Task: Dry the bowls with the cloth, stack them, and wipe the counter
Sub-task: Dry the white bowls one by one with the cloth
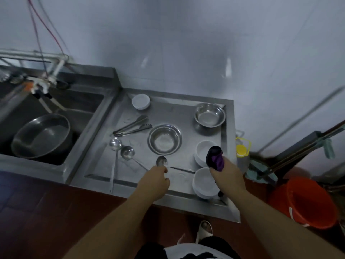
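On the steel counter (173, 113) stand two steel bowls, one at the middle (165, 140) and one at the back right (209, 114). Two white bowls sit near the right edge, one farther (202, 151) and one nearer (203, 182); a third white bowl (141, 101) rests upside down at the back left. My right hand (226, 174) is shut on a dark purple cloth (214, 157), held above the two white bowls. My left hand (155, 179) is at the front of the counter, its fingers closed at a spoon (162, 161).
Tongs (133, 126) and two ladles (119, 148) lie on the counter's left part. A sink with a large steel basin (41, 135) is to the left. A yellow-capped bottle (242, 156), mops and an orange bucket (306, 202) stand to the right.
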`<state>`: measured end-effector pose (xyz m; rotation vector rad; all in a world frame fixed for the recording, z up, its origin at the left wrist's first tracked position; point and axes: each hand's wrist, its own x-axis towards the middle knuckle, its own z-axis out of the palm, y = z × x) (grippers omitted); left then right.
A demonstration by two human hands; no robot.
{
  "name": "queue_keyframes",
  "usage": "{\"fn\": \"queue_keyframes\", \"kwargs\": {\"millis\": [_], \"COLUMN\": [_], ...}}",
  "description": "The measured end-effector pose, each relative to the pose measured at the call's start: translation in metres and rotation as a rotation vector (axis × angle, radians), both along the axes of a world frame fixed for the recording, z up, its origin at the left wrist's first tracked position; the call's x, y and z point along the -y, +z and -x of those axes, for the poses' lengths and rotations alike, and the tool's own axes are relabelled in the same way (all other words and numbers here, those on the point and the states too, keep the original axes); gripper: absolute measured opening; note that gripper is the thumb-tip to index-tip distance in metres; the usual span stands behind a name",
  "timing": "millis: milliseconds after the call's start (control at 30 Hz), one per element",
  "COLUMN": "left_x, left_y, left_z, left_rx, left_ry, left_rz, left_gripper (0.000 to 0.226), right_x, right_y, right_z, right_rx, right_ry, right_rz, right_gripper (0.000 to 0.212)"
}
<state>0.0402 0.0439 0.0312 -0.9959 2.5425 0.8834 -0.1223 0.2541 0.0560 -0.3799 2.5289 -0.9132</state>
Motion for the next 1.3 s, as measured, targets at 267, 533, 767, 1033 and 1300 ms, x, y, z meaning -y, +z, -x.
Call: {"fn": "queue_keyframes", "kwargs": {"millis": [267, 533, 767, 1033, 1300], "left_x": [0.100, 0.178, 0.220, 0.267, 0.304], "left_y": [0.018, 0.022, 0.010, 0.004, -0.008], "left_z": [-0.126, -0.229, -0.222, -0.153, -0.074], "left_rx": [-0.008, 0.029, 0.066, 0.114, 0.168], "left_ry": [-0.051, 0.099, 0.095, 0.044, -0.048], "left_rz": [0.125, 0.082, 0.083, 0.109, 0.102], "left_gripper": [0.041, 0.040, 0.039, 0.039, 0.041], "right_x": [0.114, 0.215, 0.265, 0.304, 0.330], "right_y": [0.013, 0.010, -0.010, -0.036, -0.042], "right_z": [-0.105, -0.182, -0.174, -0.108, -0.048], "right_rx": [-0.158, -0.191, -0.221, -0.113, -0.050], "right_ry": [0.272, 0.599, 0.700, 0.574, 0.412], "right_rz": [-0.163, -0.273, -0.287, -0.277, -0.268], "right_gripper": [0.013, 0.020, 0.010, 0.007, 0.013]}}
